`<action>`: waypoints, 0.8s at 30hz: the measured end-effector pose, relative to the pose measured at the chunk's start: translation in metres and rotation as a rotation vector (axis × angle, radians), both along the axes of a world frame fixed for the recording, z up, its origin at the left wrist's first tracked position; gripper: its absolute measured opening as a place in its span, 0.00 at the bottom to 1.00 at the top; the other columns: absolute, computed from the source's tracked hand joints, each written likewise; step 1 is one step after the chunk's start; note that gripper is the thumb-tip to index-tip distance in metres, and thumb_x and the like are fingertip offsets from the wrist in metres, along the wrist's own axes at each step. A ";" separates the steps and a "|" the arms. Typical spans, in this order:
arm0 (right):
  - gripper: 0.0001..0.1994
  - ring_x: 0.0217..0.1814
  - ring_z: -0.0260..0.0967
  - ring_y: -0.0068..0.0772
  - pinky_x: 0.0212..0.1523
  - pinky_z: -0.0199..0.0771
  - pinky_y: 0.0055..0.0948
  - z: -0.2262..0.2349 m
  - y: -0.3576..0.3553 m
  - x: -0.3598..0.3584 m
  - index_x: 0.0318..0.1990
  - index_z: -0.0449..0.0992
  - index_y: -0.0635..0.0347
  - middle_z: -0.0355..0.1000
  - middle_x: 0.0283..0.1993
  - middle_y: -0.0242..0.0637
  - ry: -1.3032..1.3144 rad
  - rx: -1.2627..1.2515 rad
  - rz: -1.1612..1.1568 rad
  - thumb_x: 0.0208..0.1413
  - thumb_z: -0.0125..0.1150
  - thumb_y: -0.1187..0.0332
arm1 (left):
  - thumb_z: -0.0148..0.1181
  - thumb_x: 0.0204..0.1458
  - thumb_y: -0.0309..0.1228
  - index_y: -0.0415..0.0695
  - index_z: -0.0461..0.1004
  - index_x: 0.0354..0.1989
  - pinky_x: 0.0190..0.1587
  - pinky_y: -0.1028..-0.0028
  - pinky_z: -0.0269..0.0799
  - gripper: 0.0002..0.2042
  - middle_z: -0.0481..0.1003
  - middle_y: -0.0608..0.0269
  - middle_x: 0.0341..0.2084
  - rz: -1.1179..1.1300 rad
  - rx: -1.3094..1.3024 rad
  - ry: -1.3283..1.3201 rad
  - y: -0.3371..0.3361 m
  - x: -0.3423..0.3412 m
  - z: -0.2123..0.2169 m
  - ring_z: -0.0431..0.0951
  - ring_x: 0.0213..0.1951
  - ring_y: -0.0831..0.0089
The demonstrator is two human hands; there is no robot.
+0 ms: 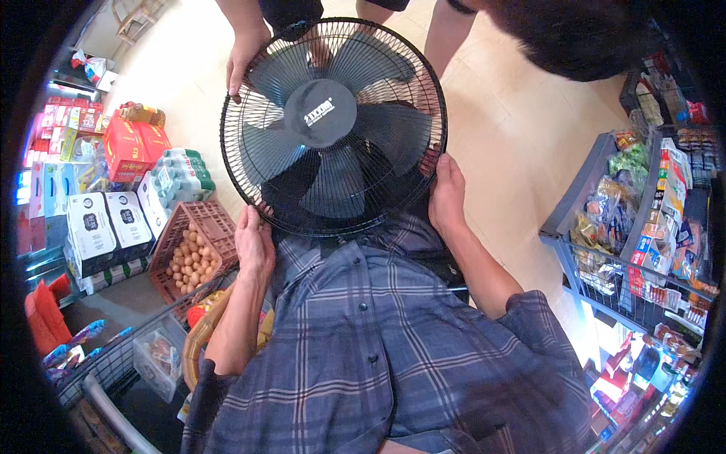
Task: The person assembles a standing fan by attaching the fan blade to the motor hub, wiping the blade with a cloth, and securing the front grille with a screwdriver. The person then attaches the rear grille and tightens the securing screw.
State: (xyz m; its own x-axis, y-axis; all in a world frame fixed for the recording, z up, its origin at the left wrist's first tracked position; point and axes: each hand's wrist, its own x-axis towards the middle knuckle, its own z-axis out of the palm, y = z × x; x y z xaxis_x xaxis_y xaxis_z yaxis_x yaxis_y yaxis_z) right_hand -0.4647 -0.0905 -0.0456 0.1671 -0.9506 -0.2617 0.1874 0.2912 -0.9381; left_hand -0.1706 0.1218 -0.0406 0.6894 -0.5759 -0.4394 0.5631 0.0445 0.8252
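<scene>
A round black electric fan (321, 113) with dark blades behind a wire guard lies face up in front of my body. My left hand (255, 240) is closed on the guard's near left rim, thumb on top. On the right side, my right hand (448, 195) grips the rim, its fingers partly hidden beneath. Another person's hand (246, 60) touches the far left rim. That person's dark-haired head (567, 34) leans in from the far right. What lies under the fan is mostly hidden.
To the left stand a brown crate (198, 212) of eggs, white boxes (113, 223) and a red carton (134, 147). A wire rack (605, 261) with packaged snacks stands on the right. A clear plastic tub (157, 362) sits at the lower left. Pale floor tiles (514, 151) run between.
</scene>
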 end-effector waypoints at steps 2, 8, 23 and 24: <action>0.18 0.50 0.68 0.27 0.55 0.66 0.28 0.003 0.013 -0.007 0.55 0.69 0.69 0.72 0.50 0.37 0.042 0.000 0.037 0.70 0.42 0.64 | 0.49 0.65 0.31 0.38 0.71 0.50 0.51 0.71 0.71 0.11 0.75 0.61 0.43 0.008 0.032 -0.007 0.004 -0.006 -0.002 0.74 0.44 0.72; 0.14 0.47 0.68 0.23 0.49 0.69 0.24 0.031 0.045 -0.011 0.55 0.69 0.68 0.73 0.48 0.36 -0.039 0.098 0.110 0.66 0.49 0.72 | 0.49 0.65 0.30 0.38 0.71 0.49 0.52 0.71 0.71 0.11 0.76 0.62 0.42 -0.019 0.017 -0.058 0.009 -0.026 0.000 0.74 0.43 0.73; 0.18 0.44 0.72 0.33 0.44 0.79 0.29 0.033 0.079 -0.004 0.53 0.63 0.78 0.70 0.47 0.47 0.063 0.190 0.140 0.61 0.56 0.73 | 0.50 0.62 0.24 0.34 0.65 0.44 0.53 0.66 0.74 0.07 0.73 0.54 0.41 -0.134 0.167 0.188 -0.001 -0.099 0.040 0.76 0.45 0.66; 0.17 0.43 0.73 0.33 0.43 0.79 0.29 0.033 0.079 -0.005 0.52 0.64 0.78 0.70 0.46 0.47 0.054 0.191 0.157 0.61 0.56 0.73 | 0.51 0.61 0.23 0.34 0.65 0.44 0.53 0.66 0.74 0.06 0.74 0.54 0.40 -0.144 0.142 0.213 -0.001 -0.098 0.041 0.76 0.44 0.65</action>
